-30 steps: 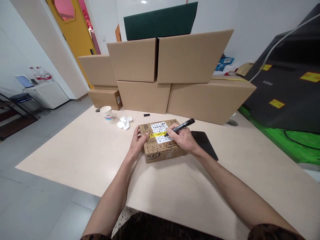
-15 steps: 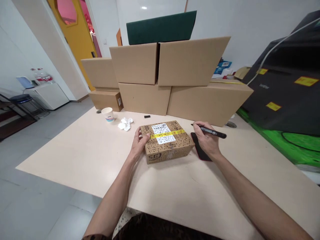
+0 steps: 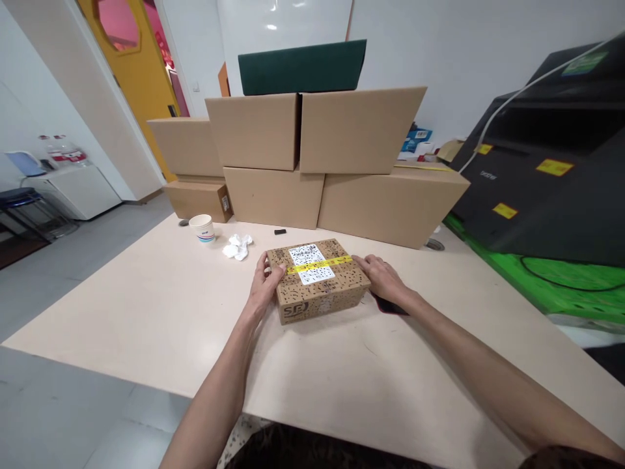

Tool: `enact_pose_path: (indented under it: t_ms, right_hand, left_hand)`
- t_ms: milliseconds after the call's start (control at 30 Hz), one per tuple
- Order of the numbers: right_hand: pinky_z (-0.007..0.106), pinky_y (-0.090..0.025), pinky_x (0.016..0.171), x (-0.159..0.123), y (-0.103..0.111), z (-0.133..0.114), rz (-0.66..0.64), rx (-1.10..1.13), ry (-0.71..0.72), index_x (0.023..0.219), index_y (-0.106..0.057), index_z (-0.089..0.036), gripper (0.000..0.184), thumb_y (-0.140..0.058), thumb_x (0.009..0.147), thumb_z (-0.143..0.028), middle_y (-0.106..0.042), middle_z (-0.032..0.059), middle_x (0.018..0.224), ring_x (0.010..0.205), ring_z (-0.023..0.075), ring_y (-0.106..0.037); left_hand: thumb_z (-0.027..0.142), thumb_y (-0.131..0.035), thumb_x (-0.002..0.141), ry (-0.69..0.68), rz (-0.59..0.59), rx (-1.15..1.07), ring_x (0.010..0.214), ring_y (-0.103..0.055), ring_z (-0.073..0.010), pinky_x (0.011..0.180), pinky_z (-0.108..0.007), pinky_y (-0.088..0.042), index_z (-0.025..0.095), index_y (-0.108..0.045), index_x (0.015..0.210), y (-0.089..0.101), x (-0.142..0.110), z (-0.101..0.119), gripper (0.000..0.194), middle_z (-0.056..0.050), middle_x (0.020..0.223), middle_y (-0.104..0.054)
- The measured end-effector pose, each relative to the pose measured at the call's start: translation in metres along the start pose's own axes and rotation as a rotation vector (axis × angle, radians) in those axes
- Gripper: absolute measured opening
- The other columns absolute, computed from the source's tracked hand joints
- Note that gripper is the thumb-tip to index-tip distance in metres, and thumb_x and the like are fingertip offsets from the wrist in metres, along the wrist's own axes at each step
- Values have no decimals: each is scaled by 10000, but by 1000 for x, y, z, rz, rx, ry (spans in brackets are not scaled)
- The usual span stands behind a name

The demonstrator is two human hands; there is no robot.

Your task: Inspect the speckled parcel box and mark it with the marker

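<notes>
A small cardboard parcel box (image 3: 322, 303), covered in black marks, lies on the table in front of me. It bears a white label (image 3: 312, 264) and yellow tape. My left hand (image 3: 265, 283) grips its left side, thumb over the top edge. Against its right edge is my right hand (image 3: 383, 277), fingers curled. The black marker pen seen in that hand earlier is now hidden, apparently still within the fingers. Partly under my right hand lies a dark, red-edged phone (image 3: 388, 305). A small black cap (image 3: 280, 232) rests behind the parcel.
Large cardboard boxes (image 3: 273, 195) are stacked along the table's back, topped by a dark green box (image 3: 303, 68). A paper cup (image 3: 202, 229) and crumpled tissue (image 3: 237, 247) sit at the left. A big dark machine (image 3: 547, 156) stands at the right.
My right hand has moved left to the parcel's right edge and turned over, so the marker pen no longer shows. My left hand keeps its grip. The view has shifted slightly.
</notes>
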State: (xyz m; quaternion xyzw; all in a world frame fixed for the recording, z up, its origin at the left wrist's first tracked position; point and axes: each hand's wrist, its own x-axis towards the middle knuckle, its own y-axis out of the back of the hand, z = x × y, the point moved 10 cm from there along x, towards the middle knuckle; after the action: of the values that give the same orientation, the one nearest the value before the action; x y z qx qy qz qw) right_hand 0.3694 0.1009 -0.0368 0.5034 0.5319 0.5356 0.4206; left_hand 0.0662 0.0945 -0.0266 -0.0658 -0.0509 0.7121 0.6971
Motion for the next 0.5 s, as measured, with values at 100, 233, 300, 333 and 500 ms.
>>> enact_pose_path:
  t_ms: [100,233,300,333,500]
  right_hand:
    - [483,-465,952,-14,0,36,-4,-8,-246,1572,-402,-162,652,-504,975,-403,-588,246,1376,1246,396,-563]
    - [552,-465,975,-44,-15,81,-105,70,-469,1612,-321,-156,935,-512,887,-715,-565,274,1430,1318,470,-527]
    - [542,-471,975,-53,-18,91,-122,101,-503,1621,-297,-155,1014,-545,841,-753,-571,282,1427,1327,477,-530]
    - [537,-474,975,-55,-19,92,-124,113,-509,1626,-279,-152,1048,-567,821,-758,-573,287,1423,1324,478,-537]
    - [552,-459,1019,-51,-21,83,-158,148,-541,1641,-210,-150,1179,-633,742,-785,-575,293,1416,1332,481,-548]
  left_hand:
    - [509,-832,727,0,-11,-15,1183,-633,-296,957,-397,-558,239,-469,1461,-1,0,-1,863,-141,1381,-591]
    - [513,-803,767,-21,-43,-15,1160,-638,-286,945,-394,-559,240,-462,1470,-4,1,-2,827,-140,1389,-580]
    - [513,-792,783,-26,-45,1,1164,-633,-284,948,-391,-558,234,-448,1485,-4,1,-2,830,-146,1392,-574]
    - [514,-790,785,-27,-44,7,1167,-632,-284,948,-390,-559,232,-446,1487,-3,1,-2,831,-148,1395,-573]
    - [528,-788,780,-29,-49,23,1169,-636,-285,931,-382,-568,219,-460,1474,-5,-1,1,827,-154,1397,-588]
